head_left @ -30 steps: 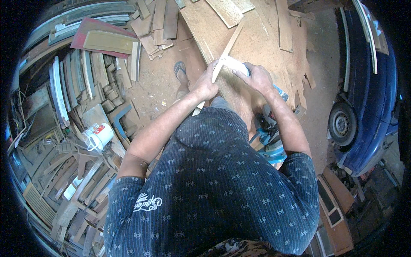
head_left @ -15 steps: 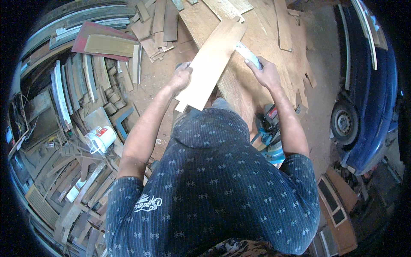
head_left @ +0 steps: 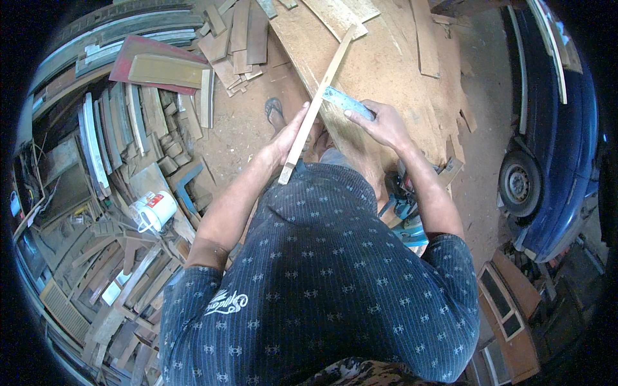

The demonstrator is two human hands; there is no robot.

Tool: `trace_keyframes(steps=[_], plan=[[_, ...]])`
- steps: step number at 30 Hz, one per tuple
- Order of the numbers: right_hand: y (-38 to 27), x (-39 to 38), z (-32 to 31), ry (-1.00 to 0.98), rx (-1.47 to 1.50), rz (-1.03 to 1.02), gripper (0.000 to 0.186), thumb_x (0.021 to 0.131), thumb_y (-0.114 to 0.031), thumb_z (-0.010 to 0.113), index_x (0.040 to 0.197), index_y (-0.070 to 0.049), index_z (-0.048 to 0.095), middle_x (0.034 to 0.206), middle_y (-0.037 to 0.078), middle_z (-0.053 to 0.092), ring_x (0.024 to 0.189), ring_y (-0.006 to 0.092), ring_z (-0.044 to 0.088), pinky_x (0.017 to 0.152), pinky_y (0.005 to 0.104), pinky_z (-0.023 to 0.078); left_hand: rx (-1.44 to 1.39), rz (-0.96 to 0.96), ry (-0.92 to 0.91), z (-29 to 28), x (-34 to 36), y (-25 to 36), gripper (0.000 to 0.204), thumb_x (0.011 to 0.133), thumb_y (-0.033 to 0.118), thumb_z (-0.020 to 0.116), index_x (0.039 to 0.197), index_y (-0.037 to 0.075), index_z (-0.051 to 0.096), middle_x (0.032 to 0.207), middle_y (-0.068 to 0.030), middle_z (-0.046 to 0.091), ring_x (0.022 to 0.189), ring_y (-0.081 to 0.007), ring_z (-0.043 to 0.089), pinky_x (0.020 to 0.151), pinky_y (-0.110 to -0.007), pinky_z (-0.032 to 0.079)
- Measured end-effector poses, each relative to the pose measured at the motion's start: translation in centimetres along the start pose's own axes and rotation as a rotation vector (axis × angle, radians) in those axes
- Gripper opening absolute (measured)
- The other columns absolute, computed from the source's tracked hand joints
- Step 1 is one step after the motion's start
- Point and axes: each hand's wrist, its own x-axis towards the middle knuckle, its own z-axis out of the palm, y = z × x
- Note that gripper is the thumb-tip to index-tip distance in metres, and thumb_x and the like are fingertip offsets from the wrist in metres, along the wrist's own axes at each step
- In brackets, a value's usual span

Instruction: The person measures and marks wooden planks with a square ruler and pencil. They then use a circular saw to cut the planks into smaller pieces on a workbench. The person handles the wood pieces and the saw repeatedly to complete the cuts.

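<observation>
A pale wooden board is turned on edge, so only its narrow side faces up. It slants from near my waist toward the far end of the workbench. My left hand holds it from the left, fingers stretched along its face; part of that grip is hidden behind the board. In my right hand is a flat light-blue block, pinched at its right end between thumb and fingers. The block's left end meets the board's upper edge, just beyond my left fingertips.
Loose boards lie at the bench's far end, and a long plank lies on its right. A blue power tool sits by my right forearm. Stacked timber and a white bucket are on the left; a blue car stands right.
The board has rolled from broad face up to edge up. My right hand and the blue block have moved left and slightly nearer. My left hand has shifted right along with the board.
</observation>
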Motion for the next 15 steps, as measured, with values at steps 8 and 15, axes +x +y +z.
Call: trace_keyframes(steps=[8,15], plan=[[-0.2,1.7,0.3,-0.042,-0.118,-0.004,0.065,0.086,-0.064,0.067,0.115,-0.007,0.074,0.1,0.02,0.075,0.096,0.0372,0.072,0.084,0.0431,0.056,-0.108,-0.068,-0.24,-3.0,-1.9,1.6,0.081,0.105,0.063,0.032,0.159,0.003,0.027,0.158,-0.0247,0.034,0.142,-0.0314,0.044,0.117,-0.042,0.043],[-0.3,1.6,0.2,-0.033,-0.133,0.012,0.067,0.086,-0.066,0.067,0.115,-0.006,0.074,0.101,0.021,0.075,0.097,0.0359,0.072,0.086,0.0429,0.056,0.789,0.189,0.932,2.5,0.5,-1.5,0.082,0.105,0.064,0.031,0.16,0.004,0.022,0.159,-0.0262,0.03,0.147,-0.0318,0.037,0.118,-0.041,0.042]])
